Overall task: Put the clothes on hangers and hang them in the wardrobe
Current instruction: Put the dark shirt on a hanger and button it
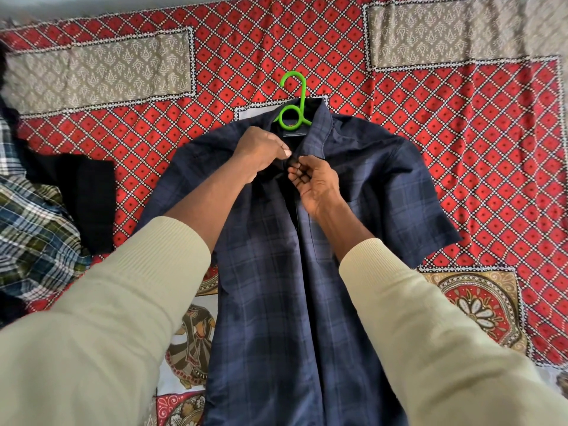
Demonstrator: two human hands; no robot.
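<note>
A navy checked shirt (276, 272) lies spread flat, front up, in the centre of the frame on a red patterned bedsheet (476, 149); its short sleeves reach out to either side, and its hem runs off the lower edge. A green hanger (294, 101) sits inside the collar; its hook and twisted neck loop stand out above the neckline at upper centre, while its shoulders are hidden under the cloth. The left hand (261, 149), just left of the collar opening, pinches the left edge of the placket between thumb and curled fingers; the right hand (313, 182), just below and to the right, has its fingers curled round the opposite edge, palm turned toward the viewer; the two hands nearly meet at the top of the front opening. Whether a button lies between them cannot be told. Both forearms wear cream sleeves (123, 318) filling the lower corners. At the left edge of the frame lie a black garment (92, 195) and, below it, a crumpled multicoloured plaid garment (33, 235), both apart from the shirt.
</note>
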